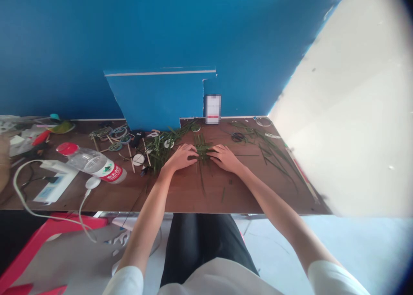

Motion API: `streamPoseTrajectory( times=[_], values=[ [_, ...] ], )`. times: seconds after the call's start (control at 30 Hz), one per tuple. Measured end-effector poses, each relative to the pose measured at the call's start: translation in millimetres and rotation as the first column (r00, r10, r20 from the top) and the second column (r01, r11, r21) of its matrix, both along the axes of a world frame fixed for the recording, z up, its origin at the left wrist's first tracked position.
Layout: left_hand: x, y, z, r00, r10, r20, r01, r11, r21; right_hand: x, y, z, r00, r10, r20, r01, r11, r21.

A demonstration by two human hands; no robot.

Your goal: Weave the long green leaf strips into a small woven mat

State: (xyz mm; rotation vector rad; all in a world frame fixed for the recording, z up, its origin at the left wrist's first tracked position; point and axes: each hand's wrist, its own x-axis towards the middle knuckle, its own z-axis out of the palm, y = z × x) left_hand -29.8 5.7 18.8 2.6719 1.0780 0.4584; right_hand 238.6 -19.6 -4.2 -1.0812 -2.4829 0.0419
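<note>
Near the middle of the table lies a small woven piece of green leaf strips point(202, 149), its loose ends sticking out at the far side and toward me. My left hand point(183, 158) grips its left edge, thumb and fingers bent in toward it. From the other side my right hand point(225, 158) holds the right edge with curved fingers. The fingertips partly cover the weave. Left of my left hand, a heap of loose green strips point(158, 153) is spread out. More long leaf strips point(274, 151) lie to the right, close to dark-handled scissors point(238, 136).
A phone point(213, 109) leans upright against the blue wall. On the left are a plastic bottle point(93, 164) lying tilted, a white power strip point(56, 183) with cables, and several rolls and sticks point(119, 136). A white wall point(355, 114) bounds the right side.
</note>
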Motion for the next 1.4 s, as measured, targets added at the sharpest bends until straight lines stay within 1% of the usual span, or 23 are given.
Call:
streamPoseTrajectory(
  times=[0.17,0.37,0.5,0.67,0.83,1.07,1.4],
  values=[
    [-1.0,2.3,-2.6,1.000,-0.011,-0.022,0.011,1.000,0.000,-1.6,-0.5,-0.6,1.000,-0.017,0.017,0.017,1.000,-0.007],
    [-1.5,5.2,-5.8,0.999,-0.026,-0.021,0.026,1.000,0.006,-1.6,0.0,-1.6,1.000,-0.029,-0.003,0.029,0.999,-0.023],
    [-0.6,3.5,-4.7,1.000,-0.027,0.001,0.027,1.000,0.014,-1.9,1.4,-3.5,0.999,-0.025,-0.021,0.025,1.000,-0.014],
    [6.9,-1.9,-1.6,0.999,0.001,0.044,-0.002,1.000,0.030,-5.2,-0.1,-2.6,0.997,-0.053,-0.048,0.052,0.999,-0.012],
    [15.2,-3.6,-3.7,1.000,-0.016,0.015,0.016,1.000,0.025,-12.7,-2.7,-0.6,0.993,-0.070,-0.094,0.068,0.997,-0.028],
    [15.8,-1.9,-7.3,0.999,0.028,0.036,-0.030,0.999,0.037,-14.1,0.1,-4.5,0.996,-0.066,-0.056,0.064,0.997,-0.043],
    [18.6,2.5,-11.4,0.995,0.061,0.079,-0.062,0.998,0.003,-14.0,5.3,-7.3,0.992,-0.078,-0.098,0.070,0.994,-0.082]
  ],
)
